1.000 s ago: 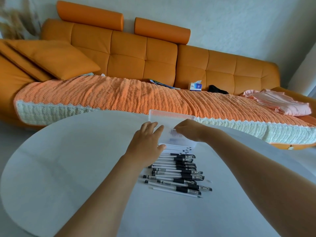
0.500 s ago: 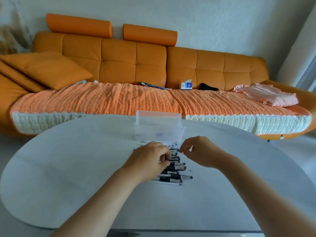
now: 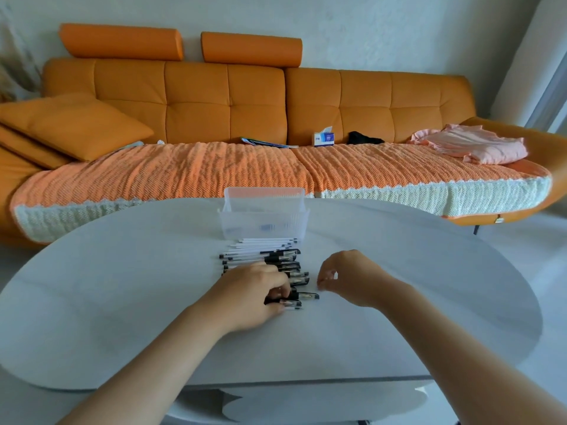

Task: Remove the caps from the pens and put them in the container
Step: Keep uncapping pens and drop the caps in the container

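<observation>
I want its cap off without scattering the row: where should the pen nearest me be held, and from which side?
Probably pinch the nearest pen by its capped end, which sticks out rightward past the left hand pinching its barrel. It lies crosswise, so the right hand can come from the right and pull along its length.

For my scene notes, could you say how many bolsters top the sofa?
2: left bolster and right bolster, side by side atop the sofa back; none seems hidden.
</observation>
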{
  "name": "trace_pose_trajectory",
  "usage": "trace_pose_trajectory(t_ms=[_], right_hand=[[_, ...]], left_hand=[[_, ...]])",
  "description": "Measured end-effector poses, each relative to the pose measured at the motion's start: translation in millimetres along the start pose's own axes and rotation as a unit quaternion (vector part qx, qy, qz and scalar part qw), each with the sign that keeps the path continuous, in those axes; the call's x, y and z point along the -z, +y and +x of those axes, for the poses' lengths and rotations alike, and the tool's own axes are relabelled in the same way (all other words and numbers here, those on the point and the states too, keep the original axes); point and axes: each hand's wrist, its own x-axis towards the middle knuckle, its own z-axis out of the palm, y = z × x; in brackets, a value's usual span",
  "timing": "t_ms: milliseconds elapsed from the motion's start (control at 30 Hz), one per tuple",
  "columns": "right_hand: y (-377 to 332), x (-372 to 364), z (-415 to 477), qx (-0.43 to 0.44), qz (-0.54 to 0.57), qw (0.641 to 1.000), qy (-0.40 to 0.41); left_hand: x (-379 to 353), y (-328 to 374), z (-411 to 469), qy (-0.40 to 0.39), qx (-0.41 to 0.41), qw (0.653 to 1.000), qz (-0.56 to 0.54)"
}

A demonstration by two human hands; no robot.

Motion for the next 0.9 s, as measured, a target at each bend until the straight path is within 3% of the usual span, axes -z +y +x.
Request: trace_pose_trajectory(t_ms=[200,533,733,900], right_hand=[[-8,9,-10,0.040,0.047,0.996,0.061],[-23,5,-22,0.049,0.111,0.992,0.020],[-33,5,-24,0.002,0.216,0.975,0.044],[-42,3,-19,-0.007,0.285,0.958,0.037]], left_hand=[[0,2,-6,0.015,-0.012,1.000,0.007],[-3,1,-11,0.057,-0.025,0.998,0.031],[11,-5,-16,0.060,0.061,0.996,-0.029],[12,-8,-19,0.050,0.069,0.995,-0.057]])
